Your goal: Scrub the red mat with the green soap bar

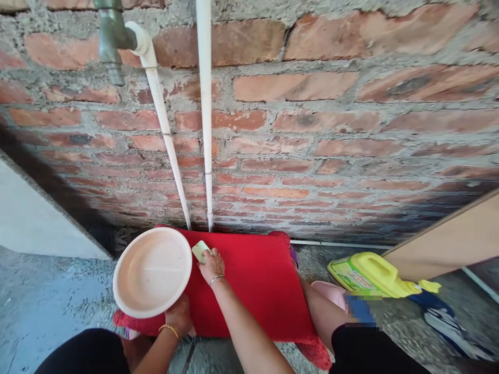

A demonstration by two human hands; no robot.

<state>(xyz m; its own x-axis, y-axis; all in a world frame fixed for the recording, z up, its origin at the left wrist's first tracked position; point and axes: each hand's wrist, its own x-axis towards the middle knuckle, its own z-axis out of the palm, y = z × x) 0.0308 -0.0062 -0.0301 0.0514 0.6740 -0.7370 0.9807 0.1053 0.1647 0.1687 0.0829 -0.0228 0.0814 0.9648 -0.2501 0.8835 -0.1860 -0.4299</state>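
My left hand [179,314] is closed on the lower right rim of a round, pale pink plastic basin [152,272]. Some of its fingers are hidden under the basin. The basin is over the left end of a flat red cloth [253,291], and I see no contents in it. With my right hand [212,266] I grip a small pale green block [201,251] with rounded corners and a small hole at its far end. It is just right of the basin, over the cloth. Its underside is hidden, so its exact kind is unclear.
A brick wall [296,119] stands ahead, with two white pipes [206,130] and a dark tap [112,41] at upper left. A yellow jug [366,272] lies on the concrete floor to the right, near a dark blue and white shoe [448,324]. Panels flank both sides.
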